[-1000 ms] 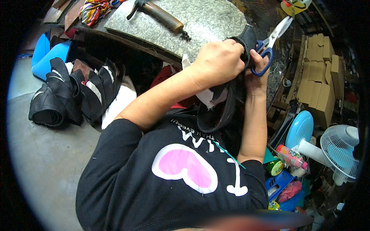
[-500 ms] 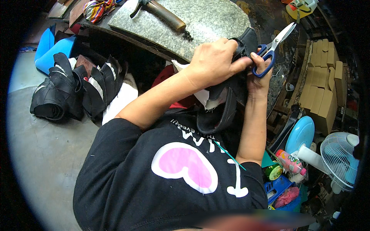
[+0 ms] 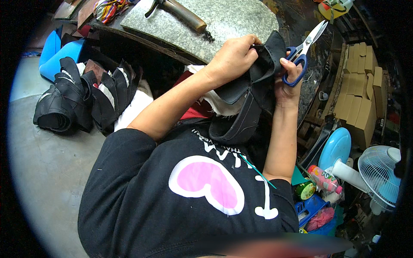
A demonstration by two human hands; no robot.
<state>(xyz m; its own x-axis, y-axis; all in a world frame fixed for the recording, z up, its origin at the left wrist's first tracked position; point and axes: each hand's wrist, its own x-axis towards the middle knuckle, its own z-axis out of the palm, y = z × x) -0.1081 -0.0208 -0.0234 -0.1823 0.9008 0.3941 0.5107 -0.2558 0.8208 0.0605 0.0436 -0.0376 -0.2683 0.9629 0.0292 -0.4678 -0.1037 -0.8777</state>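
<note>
My left hand [image 3: 234, 60] is closed, pinching the upper edge of a black stitched piece [image 3: 271, 47] that looks like a shoe upper. More curved black pieces [image 3: 238, 122] hang below it over my lap, seemingly joined in a chain. Blue-handled scissors [image 3: 306, 47] are held in my right hand [image 3: 287, 84], with fingers at the lower loop; their blades point up and away to the right, clear of the black material. That hand also lies against the right side of the black piece, though its grip on it is partly hidden. Off-white cloth [image 3: 219, 105] shows beneath.
A speckled stone slab [image 3: 241, 21] lies ahead, with a wooden-handled hammer [image 3: 183, 16] on it. Bundled black pieces [image 3: 64, 103] stand to the left beside a blue folded sheet [image 3: 64, 56]. Cardboard boxes [image 3: 355, 92], a fan [image 3: 378, 174] and a pink bottle [image 3: 325, 178] occupy the right.
My left hand has drawn slightly left and up, away from the right hand. The black piece is now spread more open between them, and the hanging pieces have shifted left.
</note>
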